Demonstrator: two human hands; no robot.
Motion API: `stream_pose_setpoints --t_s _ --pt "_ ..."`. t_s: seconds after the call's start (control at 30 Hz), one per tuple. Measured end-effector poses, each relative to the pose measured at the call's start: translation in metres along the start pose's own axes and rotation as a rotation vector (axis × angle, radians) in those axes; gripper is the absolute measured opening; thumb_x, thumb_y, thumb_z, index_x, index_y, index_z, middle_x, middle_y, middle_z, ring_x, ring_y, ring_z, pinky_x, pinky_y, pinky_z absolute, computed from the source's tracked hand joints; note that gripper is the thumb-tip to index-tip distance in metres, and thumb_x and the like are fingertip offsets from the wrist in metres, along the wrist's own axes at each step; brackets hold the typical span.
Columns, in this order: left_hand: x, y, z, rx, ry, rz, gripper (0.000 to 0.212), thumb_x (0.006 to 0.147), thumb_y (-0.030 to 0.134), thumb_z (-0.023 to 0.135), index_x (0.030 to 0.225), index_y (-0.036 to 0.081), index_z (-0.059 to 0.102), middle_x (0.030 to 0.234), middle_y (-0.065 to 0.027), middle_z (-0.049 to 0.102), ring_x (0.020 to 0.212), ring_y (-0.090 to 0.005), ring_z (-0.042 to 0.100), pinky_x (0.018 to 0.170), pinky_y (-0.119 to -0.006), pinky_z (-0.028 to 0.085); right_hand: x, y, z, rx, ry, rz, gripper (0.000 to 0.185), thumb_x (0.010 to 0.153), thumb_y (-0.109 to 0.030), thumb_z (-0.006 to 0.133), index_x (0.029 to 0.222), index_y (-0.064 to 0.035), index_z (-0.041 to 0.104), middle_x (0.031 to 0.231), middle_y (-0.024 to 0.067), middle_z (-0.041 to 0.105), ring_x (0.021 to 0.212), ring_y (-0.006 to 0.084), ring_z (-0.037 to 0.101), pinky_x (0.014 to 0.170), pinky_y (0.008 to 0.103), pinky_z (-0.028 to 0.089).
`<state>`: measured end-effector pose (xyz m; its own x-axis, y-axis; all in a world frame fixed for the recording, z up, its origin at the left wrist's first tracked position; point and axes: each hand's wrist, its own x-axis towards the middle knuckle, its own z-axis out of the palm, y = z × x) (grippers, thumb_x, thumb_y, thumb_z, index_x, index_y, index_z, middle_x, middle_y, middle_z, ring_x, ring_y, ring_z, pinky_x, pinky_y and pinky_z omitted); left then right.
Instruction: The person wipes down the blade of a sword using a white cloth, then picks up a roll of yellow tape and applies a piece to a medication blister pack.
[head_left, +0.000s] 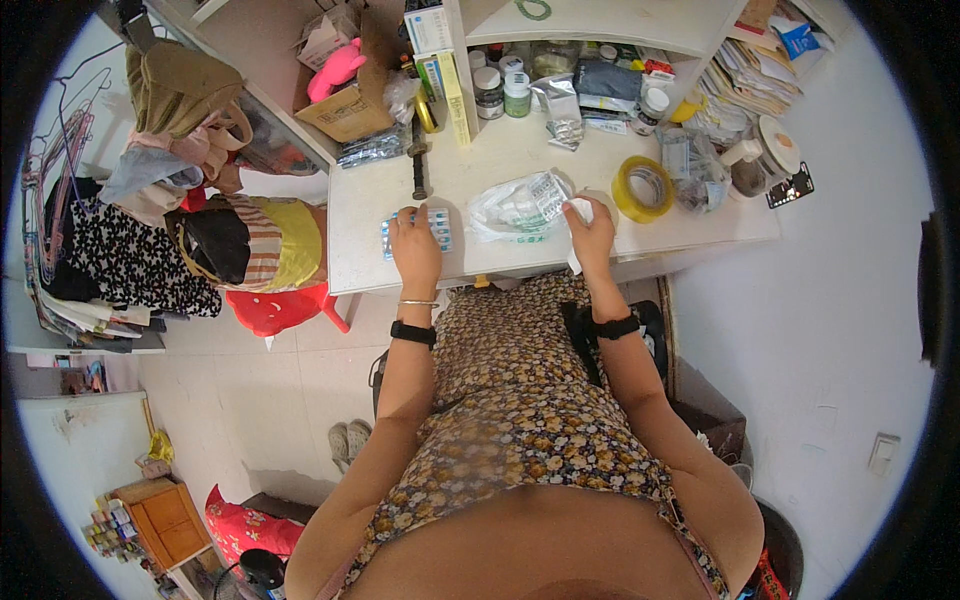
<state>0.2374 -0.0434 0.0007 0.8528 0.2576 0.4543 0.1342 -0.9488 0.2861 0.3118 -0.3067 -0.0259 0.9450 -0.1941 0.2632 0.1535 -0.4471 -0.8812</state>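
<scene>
On the white desk (360, 262), my left hand (416, 244) rests over blister packs of blue-and-white capsules (441, 225), its fingers touching them; whether it grips them cannot be told. My right hand (592, 236) pinches a folded white paper or tissue (576, 259) between thumb and fingers. Between both hands lies a thin white plastic bag (510, 214), with a silver blister pack (548, 196) at its right side, close to my right fingertips. The bag's contents show only faintly.
A roll of yellow tape (643, 189) lies right of my right hand. A dark-handled tool (418, 172) points toward my left hand. Pill bottles (516, 94), a silver pouch (559, 109) and boxes (450, 90) stand at the back. A lidded jar (769, 154) is at the right.
</scene>
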Motion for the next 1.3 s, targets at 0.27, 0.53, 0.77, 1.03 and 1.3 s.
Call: stream_pose_setpoints --t_s 0.27,0.53,0.77,1.03,1.3 --pt "-0.001 0.012 -0.008 -0.015 0.022 -0.005 0.038 0.079 0.0 0.058 0.117 0.004 0.06 0.12 -0.0166 0.052 0.104 -0.0359 0.05 0.09 -0.041 0.044 0.002 -0.014 0.007 0.135 -0.051 0.115 0.028 0.075 -0.018 0.073 0.089 0.0042 0.064 0.086 0.0196 0.065 0.079 0.0312 0.063 0.072 0.0361 0.048" --pt "-0.007 0.077 -0.016 -1.101 -0.266 -0.232 0.054 0.096 0.025 0.054 0.143 0.007 0.034 0.135 -0.0161 0.045 0.115 -0.0268 0.053 0.091 -0.036 0.046 -0.035 -0.078 0.0 0.161 -0.077 -0.349 0.02 0.074 -0.015 0.073 0.086 -0.0036 0.062 0.085 0.0097 0.061 0.077 0.0265 0.063 0.065 0.0331 0.049" --pt "-0.006 0.065 -0.02 -2.24 -0.527 -0.626 0.056 0.096 0.037 0.042 0.144 0.01 0.031 0.134 -0.019 0.046 0.12 -0.0334 0.05 0.096 -0.042 0.047 -0.053 -0.099 -0.007 0.181 -0.381 -0.523 0.026 0.077 -0.017 0.068 0.1 -0.0085 0.061 0.097 0.0076 0.057 0.083 0.0287 0.061 0.067 0.0368 0.05" --pt "-0.015 0.104 -0.031 -2.113 -0.626 -0.538 0.068 0.097 0.053 0.033 0.147 0.007 0.025 0.15 -0.0165 0.03 0.138 -0.0316 0.027 0.114 -0.043 0.022 -0.053 -0.114 0.019 0.03 -0.376 -0.515 0.053 0.089 -0.028 0.051 0.136 -0.0037 0.044 0.148 0.0148 0.034 0.138 0.0374 0.025 0.112 0.0495 0.019" --pt "-0.006 0.092 -0.044 -2.532 -0.534 -0.467 0.067 0.098 0.052 0.03 0.148 0.008 0.022 0.151 -0.0196 0.024 0.14 -0.034 0.023 0.114 -0.044 0.021 -0.075 -0.122 0.019 -0.042 -0.455 -0.797 0.049 0.088 -0.022 0.051 0.132 -0.0008 0.048 0.142 0.0138 0.042 0.136 0.0303 0.032 0.112 0.0457 0.023"
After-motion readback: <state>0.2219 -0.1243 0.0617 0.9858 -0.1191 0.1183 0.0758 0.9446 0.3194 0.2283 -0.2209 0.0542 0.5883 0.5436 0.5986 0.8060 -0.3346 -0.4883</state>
